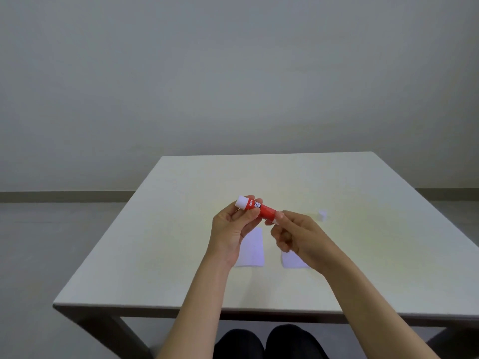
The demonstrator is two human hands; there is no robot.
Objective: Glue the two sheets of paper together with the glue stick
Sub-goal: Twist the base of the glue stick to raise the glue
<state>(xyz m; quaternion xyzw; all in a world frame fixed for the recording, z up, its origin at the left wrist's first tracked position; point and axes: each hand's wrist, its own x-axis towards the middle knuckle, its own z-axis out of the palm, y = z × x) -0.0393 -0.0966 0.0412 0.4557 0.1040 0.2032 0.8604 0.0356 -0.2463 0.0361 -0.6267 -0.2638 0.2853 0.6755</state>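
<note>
A red glue stick point(262, 209) with white ends is held level above the table, between both hands. My left hand point(233, 226) grips its left half, with the white end sticking out past my fingers. My right hand point(298, 235) pinches the white right end between thumb and fingers. A small white cap point(322, 215) lies on the table to the right of my hands. Two white paper sheets lie side by side below the hands: the left sheet point(252, 251) is mostly visible, the right sheet point(291, 260) is largely hidden by my right hand.
The pale table point(363, 255) has its front edge near my knees and its left edge running diagonally back. A grey wall and floor lie behind it.
</note>
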